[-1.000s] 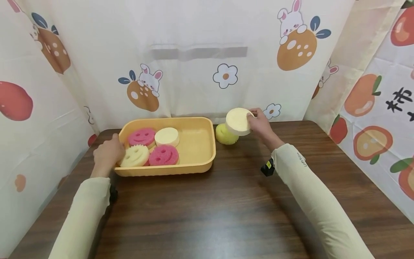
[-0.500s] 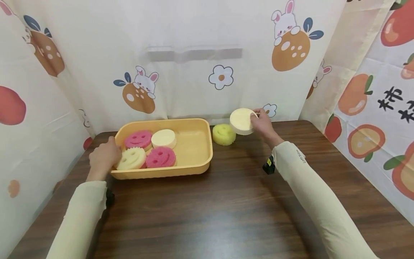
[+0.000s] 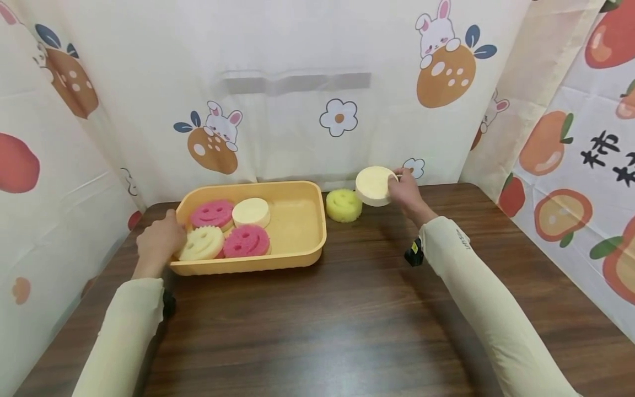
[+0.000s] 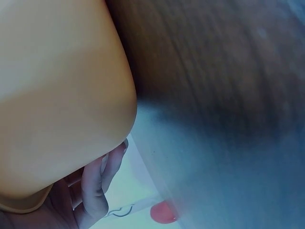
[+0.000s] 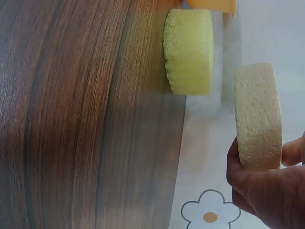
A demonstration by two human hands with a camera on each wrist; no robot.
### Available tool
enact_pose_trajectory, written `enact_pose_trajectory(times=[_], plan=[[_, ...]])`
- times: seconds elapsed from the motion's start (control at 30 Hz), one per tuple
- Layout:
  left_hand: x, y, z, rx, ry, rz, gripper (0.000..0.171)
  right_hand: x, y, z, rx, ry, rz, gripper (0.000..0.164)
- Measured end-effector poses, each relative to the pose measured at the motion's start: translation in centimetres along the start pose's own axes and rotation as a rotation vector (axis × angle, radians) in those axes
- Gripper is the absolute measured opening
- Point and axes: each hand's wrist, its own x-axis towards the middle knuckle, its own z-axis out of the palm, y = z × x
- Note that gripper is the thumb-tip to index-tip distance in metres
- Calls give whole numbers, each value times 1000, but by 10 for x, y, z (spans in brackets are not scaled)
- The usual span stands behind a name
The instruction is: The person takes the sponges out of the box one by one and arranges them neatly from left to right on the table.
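Observation:
My right hand (image 3: 408, 193) pinches a round cream sponge (image 3: 373, 185) by its right edge, thumb on top. It holds the sponge above the table, right of a yellow smiley sponge (image 3: 344, 205). In the right wrist view the cream sponge (image 5: 258, 114) shows its porous side, apart from the yellow sponge (image 5: 190, 52). My left hand (image 3: 161, 240) grips the left end of a yellow tray (image 3: 302, 259); in the left wrist view its fingers (image 4: 93, 186) lie against the outer wall. The tray holds two pink smiley sponges (image 3: 246, 241), a cream smiley sponge (image 3: 202, 243) and a plain cream sponge (image 3: 251, 212).
The tray and the yellow sponge stand at the back of a dark wood table (image 3: 297, 331). A printed curtain (image 3: 288, 127) hangs right behind them, with more printed cloth (image 3: 555, 165) along the right and left sides.
My right hand has drawn the cream sponge slightly right, away from the yellow sponge it partly covered before. The view has shifted a little. My left hand stays at the tray.

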Motion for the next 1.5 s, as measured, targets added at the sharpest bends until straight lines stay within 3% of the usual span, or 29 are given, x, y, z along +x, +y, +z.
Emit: enact_pose_trajectory(times=[0.83, 1.5], plan=[[3, -3, 4, 5, 19, 3, 50, 11, 28, -3, -109, 89, 14, 47], [-1, -1, 4, 8, 27, -2, 50, 12, 51, -3, -204, 69, 36, 45]])
